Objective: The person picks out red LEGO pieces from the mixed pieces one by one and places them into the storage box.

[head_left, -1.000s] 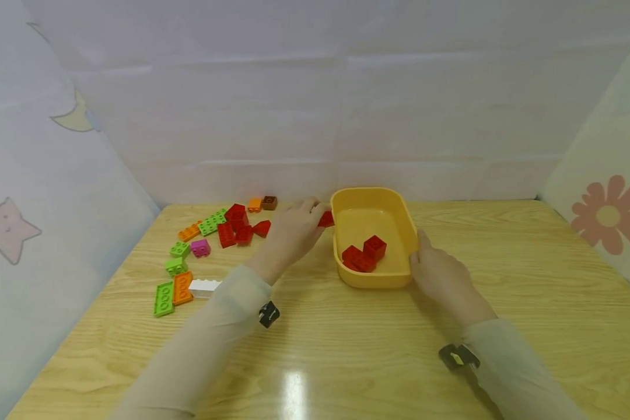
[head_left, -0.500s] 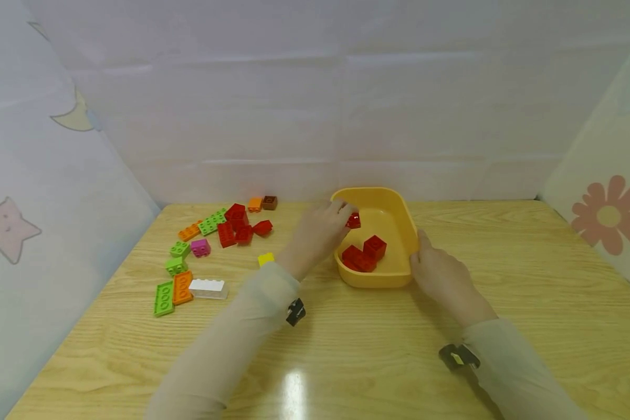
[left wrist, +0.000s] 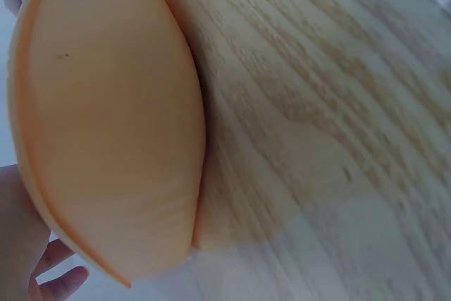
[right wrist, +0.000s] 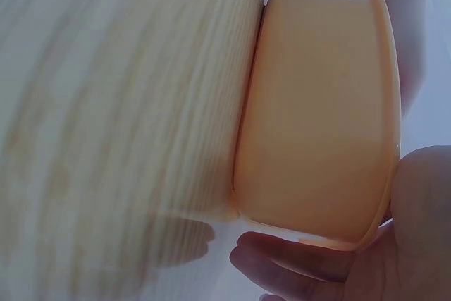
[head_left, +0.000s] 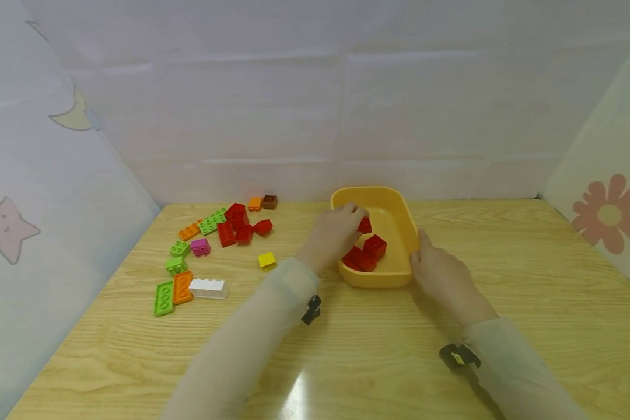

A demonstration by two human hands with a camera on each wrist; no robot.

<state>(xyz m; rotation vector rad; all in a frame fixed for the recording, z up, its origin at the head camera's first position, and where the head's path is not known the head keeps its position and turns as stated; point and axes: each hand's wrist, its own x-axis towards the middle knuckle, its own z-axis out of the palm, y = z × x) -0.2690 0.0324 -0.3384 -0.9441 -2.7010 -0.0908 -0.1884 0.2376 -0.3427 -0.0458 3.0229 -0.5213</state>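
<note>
A yellow plastic bin (head_left: 380, 280) stands on the table with several red toy bricks (head_left: 375, 248) in its near end. My left hand (head_left: 332, 238) reaches over the bin's left rim and pinches a red toy brick (head_left: 364, 226) above the bin floor; the fingers partly hide it. On the opposite side, my right hand (head_left: 443, 283) grips the bin's right rim. The right wrist view shows its fingers (right wrist: 296, 266) along the bin's outer wall (right wrist: 317, 111). In the left wrist view the wall hides the brick and part of the left hand (left wrist: 17, 223).
A cluster of red bricks (head_left: 236, 224) lies left of the bin, with green, orange and brown pieces around it. A magenta brick (head_left: 200, 247), a yellow brick (head_left: 266, 261) and a white brick (head_left: 208, 289) are nearer. A pale cloth wall (head_left: 294, 116) closes the back.
My left hand has carried the red brick rightward, from outside the left rim to over the bin's inside. The yellow brick has come into view behind it. My right hand stays on the rim.
</note>
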